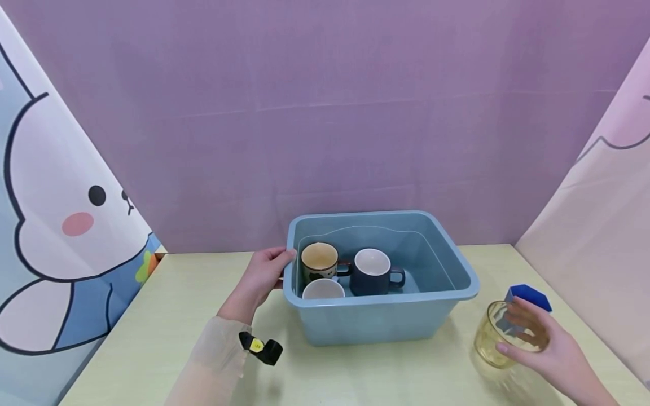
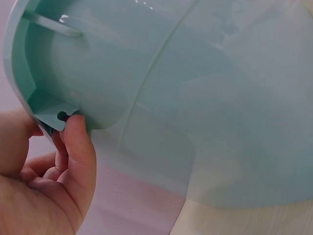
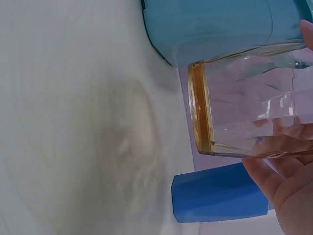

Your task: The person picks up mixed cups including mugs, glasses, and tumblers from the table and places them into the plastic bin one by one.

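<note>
My left hand [image 1: 260, 277] grips the left rim of a light blue plastic tub [image 1: 373, 320], its fingers curled under the edge in the left wrist view. Inside the tub stand a dark navy mug [image 1: 369, 282], a tan mug with a dark pattern [image 1: 319, 258] and a white-lined cup [image 1: 323, 288], partly hidden by the front wall. To the right of the tub, my right hand [image 1: 556, 345] holds a clear yellowish drinking glass [image 1: 488, 343] around its sides. The right wrist view shows the glass's thick amber base [image 3: 199, 107] raised off the table.
A blue angular object [image 1: 530, 295] with flat sides stands on the table behind the glass. The pale wooden table [image 1: 167, 327] meets a purple cloth backdrop [image 1: 325, 124]. Printed cartoon cloths [image 1: 66, 186] hang at the left and right sides.
</note>
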Demonstrator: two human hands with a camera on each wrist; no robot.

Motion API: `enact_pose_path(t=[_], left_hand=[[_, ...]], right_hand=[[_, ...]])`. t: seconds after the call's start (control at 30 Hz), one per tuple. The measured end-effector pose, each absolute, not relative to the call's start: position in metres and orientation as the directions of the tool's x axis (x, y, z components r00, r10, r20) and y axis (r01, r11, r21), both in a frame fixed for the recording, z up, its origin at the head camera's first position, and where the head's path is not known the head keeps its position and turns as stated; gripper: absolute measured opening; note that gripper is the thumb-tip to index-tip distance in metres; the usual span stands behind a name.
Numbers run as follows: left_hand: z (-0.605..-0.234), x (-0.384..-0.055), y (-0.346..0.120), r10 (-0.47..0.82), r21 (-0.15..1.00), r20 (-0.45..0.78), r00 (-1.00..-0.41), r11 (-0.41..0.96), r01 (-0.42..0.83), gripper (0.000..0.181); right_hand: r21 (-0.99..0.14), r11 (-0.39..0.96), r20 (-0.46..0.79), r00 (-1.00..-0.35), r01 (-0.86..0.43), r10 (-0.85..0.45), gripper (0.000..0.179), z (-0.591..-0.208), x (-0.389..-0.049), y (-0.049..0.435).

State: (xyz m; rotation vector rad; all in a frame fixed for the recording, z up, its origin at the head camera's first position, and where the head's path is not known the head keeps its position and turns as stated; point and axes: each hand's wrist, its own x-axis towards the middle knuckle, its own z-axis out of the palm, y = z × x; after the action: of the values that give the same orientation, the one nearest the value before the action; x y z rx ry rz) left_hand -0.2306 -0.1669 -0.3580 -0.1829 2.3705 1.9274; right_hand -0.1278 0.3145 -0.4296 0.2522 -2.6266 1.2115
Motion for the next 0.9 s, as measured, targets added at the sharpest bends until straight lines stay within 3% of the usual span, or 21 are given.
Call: enact_pose_path(t=[0.9], left_hand=[[-0.358, -0.230, -0.165, -0.050, 0.966, -0.138, -0.989, 0.213, -0.146, 0.038]], right_hand=[[-0.695, 0.637, 0.374, -0.924, -0.334, -0.077, 0.087, -0.411, -0.135, 0.313]])
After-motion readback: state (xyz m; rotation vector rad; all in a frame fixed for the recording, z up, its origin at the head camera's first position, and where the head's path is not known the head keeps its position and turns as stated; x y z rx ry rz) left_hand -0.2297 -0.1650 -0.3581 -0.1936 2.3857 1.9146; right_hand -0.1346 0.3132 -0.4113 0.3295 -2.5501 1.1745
